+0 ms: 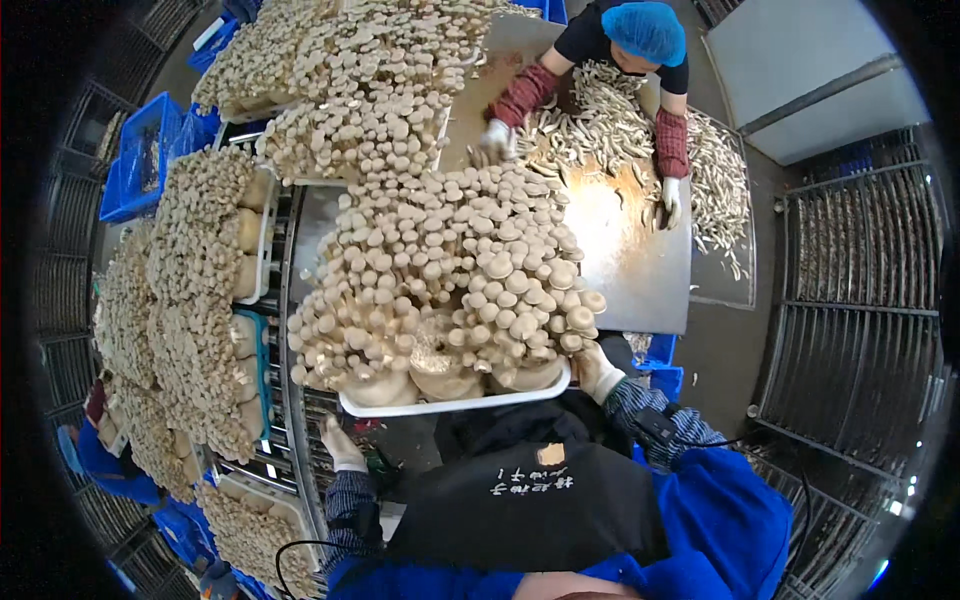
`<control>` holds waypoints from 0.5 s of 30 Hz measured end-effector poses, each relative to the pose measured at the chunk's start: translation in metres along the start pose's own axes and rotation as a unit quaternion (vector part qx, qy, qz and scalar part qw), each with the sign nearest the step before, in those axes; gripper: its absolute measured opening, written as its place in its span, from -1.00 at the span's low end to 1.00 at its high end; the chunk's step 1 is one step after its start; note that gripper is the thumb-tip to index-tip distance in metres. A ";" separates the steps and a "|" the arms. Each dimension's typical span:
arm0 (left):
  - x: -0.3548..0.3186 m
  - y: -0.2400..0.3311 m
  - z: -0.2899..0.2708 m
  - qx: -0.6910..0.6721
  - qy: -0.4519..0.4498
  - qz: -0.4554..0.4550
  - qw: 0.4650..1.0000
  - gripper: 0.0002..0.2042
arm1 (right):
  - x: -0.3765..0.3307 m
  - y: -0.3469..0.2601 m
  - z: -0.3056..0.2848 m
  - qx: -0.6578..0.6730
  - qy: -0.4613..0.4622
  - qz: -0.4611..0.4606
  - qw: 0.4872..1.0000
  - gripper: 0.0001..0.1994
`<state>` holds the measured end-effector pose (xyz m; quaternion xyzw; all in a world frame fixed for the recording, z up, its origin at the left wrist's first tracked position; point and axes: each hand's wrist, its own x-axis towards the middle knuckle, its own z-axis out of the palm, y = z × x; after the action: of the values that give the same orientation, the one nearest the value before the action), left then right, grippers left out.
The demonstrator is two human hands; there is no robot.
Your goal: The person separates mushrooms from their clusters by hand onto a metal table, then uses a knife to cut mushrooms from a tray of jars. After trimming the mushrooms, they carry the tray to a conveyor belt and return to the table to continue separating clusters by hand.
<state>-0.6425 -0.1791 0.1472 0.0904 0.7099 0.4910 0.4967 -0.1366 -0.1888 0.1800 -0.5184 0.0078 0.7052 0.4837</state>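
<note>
"How is the room laid out, from the left?"

"Dark metal shelving (pixel 62 290) bends along that rim, then mushroom trays (pixel 200 320) crowd up to a steel roller conveyor (pixel 293 370)."

"And the left hand?"

"The left hand (pixel 343 443), in a pale glove with a striped sleeve below, reaches forward beside the conveyor. Its fingers look loosely open and empty, apart from the white tray (pixel 470 405)."

"Where is that tray?"

"Between the hands, in front of the dark apron (pixel 530 500). It has a smooth rim with rounded corners and carries pale, rounded blocks (pixel 445 383) under dense mushroom clusters (pixel 430 270), their caps matte, domed and grey-beige."

"What of the right hand?"

"The right hand (pixel 598 373), also gloved, comes up at the tray's right end, touching the clusters' side. Its fingertips are tucked out of sight, so one cannot tell whether they grip."

"Farther right?"

"A shiny metal surface (pixel 650 290), stained brown in places, where a co-worker (pixel 640 40) in a crinkled blue cap leans over slender loose mushrooms (pixel 590 125). Barred racks (pixel 860 270) stand beyond."
</note>
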 end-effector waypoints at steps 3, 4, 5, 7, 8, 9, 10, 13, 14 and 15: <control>0.010 0.017 0.028 0.030 -0.269 0.015 0.963 -0.50 | -0.004 -0.005 -0.018 -0.007 0.040 0.060 0.997 -0.64; 0.002 0.026 0.043 -0.073 -0.292 -0.031 0.953 -0.51 | -0.012 -0.007 -0.023 -0.005 0.055 0.062 0.997 -0.67; -0.002 0.035 0.059 -0.176 -0.312 -0.075 0.931 -0.51 | -0.018 -0.009 -0.027 -0.003 0.068 0.061 0.996 -0.70; -0.005 0.046 0.085 -0.142 -0.327 -0.067 0.932 -0.51 | -0.032 -0.014 -0.032 0.111 0.093 0.059 0.988 -0.69; -0.018 0.055 0.095 -0.107 -0.335 -0.065 0.934 -0.50 | -0.044 -0.025 -0.033 0.086 0.099 0.047 0.990 -0.71; -0.032 0.063 0.105 -0.100 -0.337 -0.070 0.934 -0.50 | -0.052 -0.037 -0.033 0.060 0.105 0.036 0.992 -0.73; -0.054 0.078 0.130 -0.077 -0.336 -0.029 0.938 -0.47 | -0.058 -0.052 -0.028 0.022 0.121 0.034 0.992 -0.78; -0.071 0.082 0.167 -0.012 -0.308 0.032 0.951 -0.35 | -0.059 -0.082 -0.038 -0.026 0.154 0.028 0.987 -0.83; -0.080 0.087 0.184 -0.015 -0.312 0.038 0.949 -0.34 | -0.056 -0.094 -0.033 -0.020 0.171 0.011 0.985 -0.84; -0.085 0.090 0.196 -0.017 -0.317 0.045 0.947 -0.34 | -0.064 -0.113 -0.032 -0.122 0.172 0.020 0.977 -0.86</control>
<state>-0.4776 -0.0671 0.2659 0.2646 0.5030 0.4708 0.6748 -0.0358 -0.1885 0.2681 -0.6870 0.0150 0.6106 0.3937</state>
